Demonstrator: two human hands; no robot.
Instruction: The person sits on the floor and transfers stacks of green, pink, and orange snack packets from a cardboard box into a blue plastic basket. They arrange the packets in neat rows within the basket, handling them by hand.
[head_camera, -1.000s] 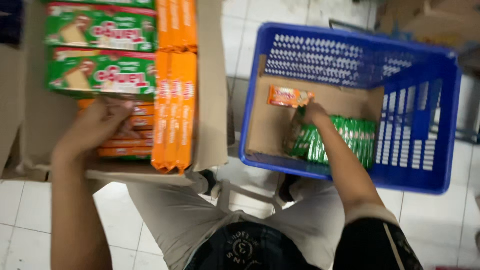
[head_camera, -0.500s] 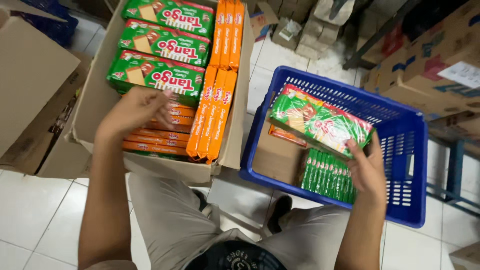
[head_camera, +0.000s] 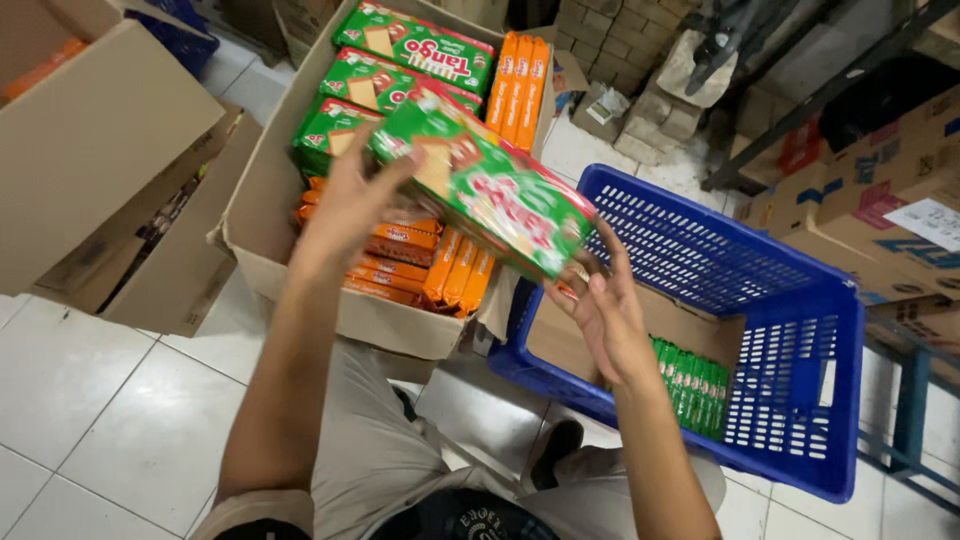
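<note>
Both my hands hold one green wrapped multipack of wafers (head_camera: 490, 185) in the air, between the open cardboard box (head_camera: 262, 205) and the blue plastic basket (head_camera: 800, 300). My left hand (head_camera: 350, 200) grips its left end over the box. My right hand (head_camera: 600, 300) supports its right end from below, over the basket's near left corner. The box holds more green multipacks (head_camera: 415, 45) and orange packs (head_camera: 520, 75), flat and on edge. In the basket, a row of green packs (head_camera: 692, 385) stands on a cardboard liner (head_camera: 560, 345).
Another open cardboard box (head_camera: 100, 150) stands to the left on the white tiled floor (head_camera: 110, 400). More printed cartons (head_camera: 880, 180) and a blue metal frame (head_camera: 905, 420) are at the right. Grey blocks (head_camera: 640, 90) lie behind the basket. My knees and a shoe (head_camera: 555, 450) are below.
My right hand has carried the green multipack out of the basket leftwards toward the box. My left hand has risen from the orange packs and taken hold of the pack's left end.
</note>
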